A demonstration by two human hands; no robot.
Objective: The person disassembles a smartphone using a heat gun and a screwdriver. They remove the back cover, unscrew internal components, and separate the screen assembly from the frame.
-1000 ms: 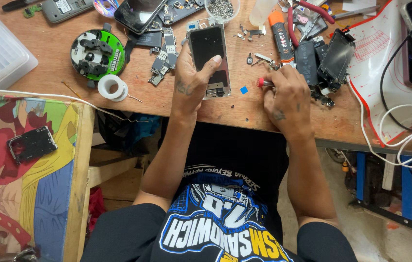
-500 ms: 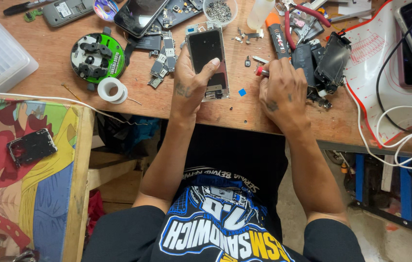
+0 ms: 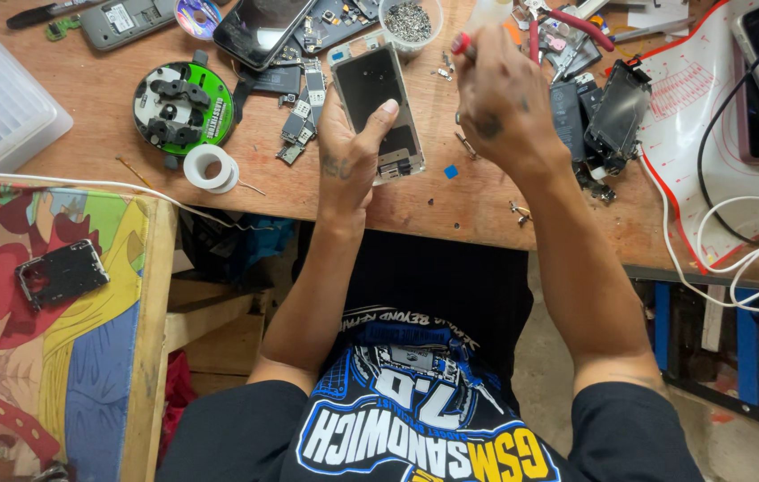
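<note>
You are sitting at a wooden bench (image 3: 112, 134), looking down at your two hands. Your left hand (image 3: 348, 161) is resting on one opened phone (image 3: 379, 112), which is lying flat near the bench's front edge; the fingers are curled loosely around its lower left side and the thumb is pressing on its dark face. Your right hand (image 3: 500, 107) is raised just right of the phone, closed around one red-tipped screwdriver (image 3: 463, 42) whose end is sticking out above the knuckles.

Around them: one clear cup of screws (image 3: 410, 20) is standing just beyond the phone. One round green disc (image 3: 183, 107) and one roll of white tape (image 3: 212, 167) are lying to the left. One small blue square (image 3: 451, 171) is sitting just right of the phone. One pair of red-handled pliers (image 3: 571, 22) is lying beyond your right hand. One black phone frame (image 3: 616, 112) is sitting to the right, beside one white mat (image 3: 710, 116) edged in red. Circuit boards (image 3: 304, 107) are scattered left of the phone; I cannot count them exactly.

Compared with half a second ago, your right hand has lifted off the bench and moved farther from you, carrying the screwdriver. Your left hand and the phone are staying where they were.
</note>
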